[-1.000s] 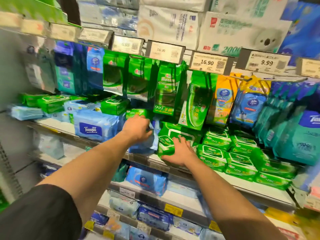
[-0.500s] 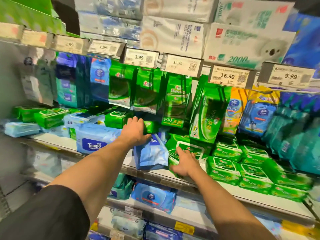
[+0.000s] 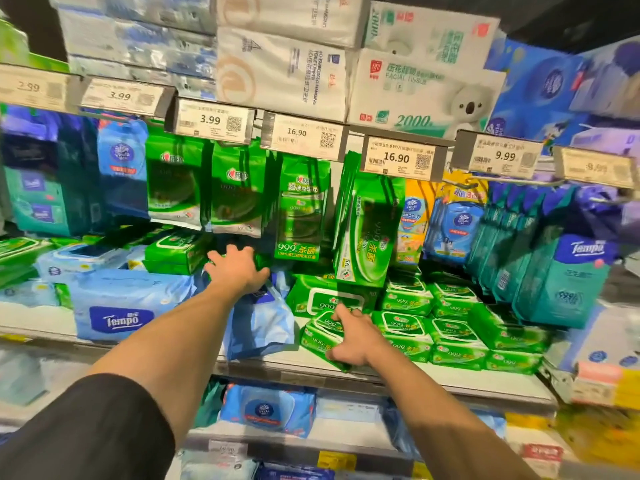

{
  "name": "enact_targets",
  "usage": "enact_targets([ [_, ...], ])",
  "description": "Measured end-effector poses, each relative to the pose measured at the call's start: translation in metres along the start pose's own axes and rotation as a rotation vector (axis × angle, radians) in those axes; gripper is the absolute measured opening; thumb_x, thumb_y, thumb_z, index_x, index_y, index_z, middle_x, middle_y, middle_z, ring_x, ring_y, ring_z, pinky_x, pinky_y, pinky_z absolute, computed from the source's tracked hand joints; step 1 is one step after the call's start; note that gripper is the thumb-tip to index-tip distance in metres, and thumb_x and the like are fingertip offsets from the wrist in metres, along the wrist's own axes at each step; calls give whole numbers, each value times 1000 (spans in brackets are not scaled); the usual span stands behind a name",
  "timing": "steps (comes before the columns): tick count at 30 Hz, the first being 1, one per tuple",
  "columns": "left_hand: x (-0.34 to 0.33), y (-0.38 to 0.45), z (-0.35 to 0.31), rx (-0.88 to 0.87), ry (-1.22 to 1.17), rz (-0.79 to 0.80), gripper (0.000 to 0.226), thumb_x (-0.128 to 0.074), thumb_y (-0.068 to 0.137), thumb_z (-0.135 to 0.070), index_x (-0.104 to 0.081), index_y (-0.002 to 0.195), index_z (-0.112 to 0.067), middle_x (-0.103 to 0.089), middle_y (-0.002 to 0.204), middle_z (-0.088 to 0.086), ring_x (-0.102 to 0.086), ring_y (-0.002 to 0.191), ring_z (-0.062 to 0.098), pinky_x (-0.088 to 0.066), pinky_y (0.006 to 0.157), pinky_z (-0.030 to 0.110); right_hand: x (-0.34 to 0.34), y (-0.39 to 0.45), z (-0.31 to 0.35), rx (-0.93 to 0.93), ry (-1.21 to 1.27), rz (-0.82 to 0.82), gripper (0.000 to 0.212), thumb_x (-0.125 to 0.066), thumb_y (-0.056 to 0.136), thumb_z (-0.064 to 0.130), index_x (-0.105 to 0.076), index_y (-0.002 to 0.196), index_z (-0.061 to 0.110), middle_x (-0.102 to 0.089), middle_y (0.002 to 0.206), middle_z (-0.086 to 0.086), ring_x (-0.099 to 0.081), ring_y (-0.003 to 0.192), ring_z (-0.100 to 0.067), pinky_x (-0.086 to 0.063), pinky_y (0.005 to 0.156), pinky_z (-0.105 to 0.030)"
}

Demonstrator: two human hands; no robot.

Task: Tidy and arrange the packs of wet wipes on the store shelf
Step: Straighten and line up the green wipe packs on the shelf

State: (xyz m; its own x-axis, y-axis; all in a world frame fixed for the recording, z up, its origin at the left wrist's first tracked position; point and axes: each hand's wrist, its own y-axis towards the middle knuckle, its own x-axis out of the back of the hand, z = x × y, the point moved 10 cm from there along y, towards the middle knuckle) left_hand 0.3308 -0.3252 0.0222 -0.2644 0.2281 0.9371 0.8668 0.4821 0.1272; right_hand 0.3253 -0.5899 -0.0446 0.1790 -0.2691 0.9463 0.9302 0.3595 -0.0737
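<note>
My left hand [image 3: 239, 270] reaches deep into the middle shelf. Its spread fingers lie on the top of a leaning light-blue wipes pack [image 3: 259, 323] and touch a small green pack [image 3: 263, 261] behind it. My right hand [image 3: 351, 341] holds the tilted front green 999 wipes pack [image 3: 318, 336] at the shelf edge, thumb at its lower side and index finger stretched over its lid. A larger green 999 pack [image 3: 322, 296] lies just behind. Rows of flat green 999 packs [image 3: 453, 334] are stacked to the right on the white shelf [image 3: 450, 379].
A big blue Tempo pack [image 3: 121, 306] sits to the left, teal Tempo packs [image 3: 561, 285] to the right. Green pouches [image 3: 301, 209] hang above from hooks under price tags [image 3: 398, 157]. Tissue boxes [image 3: 415, 81] fill the top shelf. Blue packs [image 3: 266, 410] lie on lower shelves.
My left hand slid up and further back over the blue pack. My right hand moved slightly down onto the front green pack. The view shifted upward and closer.
</note>
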Motion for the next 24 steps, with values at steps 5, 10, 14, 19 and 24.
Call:
enact_targets([
  [5,8,-6,-6,8,-15,13,63,-59,84,-60,-45,135,-26,-37,139,13,-28,130,46,-29,104,59,-1,2,1,7,11,-2,69,-75,66,29,-37,124,29,-45,127,-10,-42,120,-30,-41,101,-43],
  [10,15,-11,0,-6,-21,-37,66,-61,83,-61,-45,131,-18,-36,138,11,-23,135,38,-35,99,63,-1,2,1,15,1,-7,71,-74,67,28,-36,128,28,-43,132,-12,-40,124,-32,-39,105,-43],
  [14,19,-16,5,4,-20,-81,69,-64,76,-66,-51,125,-19,-34,131,13,-24,130,37,-42,97,58,-2,1,0,30,-10,-17,72,-74,69,30,-36,130,28,-41,135,-13,-38,127,-33,-36,107,-43],
  [19,18,-19,2,-20,-13,-104,77,-65,67,-76,-52,123,-24,-37,129,17,-31,121,40,-43,97,49,-3,-3,-1,45,-28,-35,70,-73,73,35,-36,131,27,-42,136,-12,-38,126,-32,-35,107,-42],
  [24,15,-27,-15,-27,-33,-55,69,-67,72,-66,-48,125,-25,-36,128,16,-39,118,46,-37,102,53,-3,-5,-6,60,-20,-22,67,-75,72,34,-37,127,26,-43,133,-12,-39,126,-32,-36,106,-41],
])
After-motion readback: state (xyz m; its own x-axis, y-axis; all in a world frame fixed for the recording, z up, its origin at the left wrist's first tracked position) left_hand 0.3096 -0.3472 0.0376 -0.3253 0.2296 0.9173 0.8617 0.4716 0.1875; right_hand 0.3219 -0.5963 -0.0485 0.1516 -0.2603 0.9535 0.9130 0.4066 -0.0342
